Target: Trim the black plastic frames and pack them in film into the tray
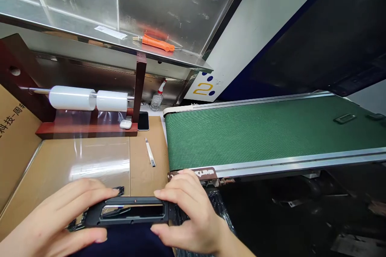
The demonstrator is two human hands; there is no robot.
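A long black plastic frame part with a rectangular opening lies across the near edge of the cardboard-covered bench, held at both ends. My left hand grips its left end, fingers on top and thumb below. My right hand pinches its right end, fingers curled over the top edge. A sheet of clear film lies stretched on the bench behind the part.
Two white film rolls hang on a rod in a red-brown stand. A green conveyor belt runs to the right, with a small black frame on it. A phone, spray bottle, white blade tool and orange pliers are nearby.
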